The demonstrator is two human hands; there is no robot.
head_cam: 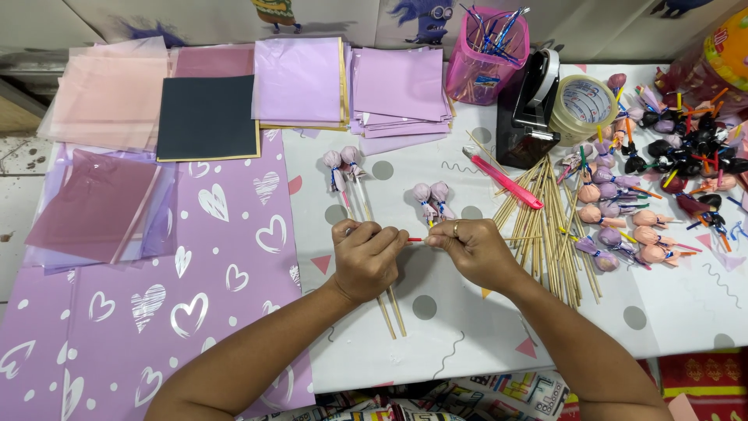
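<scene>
Left hand (366, 251) and right hand (470, 248), both pinched closed on a thin, light, likely brittle wooden skewer (415, 239), grip it near mid-table.

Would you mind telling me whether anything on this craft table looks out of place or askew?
Nothing looks damaged or spilled. The wooden sticks lie in a loose, splayed heap, with a pink cutter resting across them, and the wrapped lollipops are scattered rather than lined up.
</scene>
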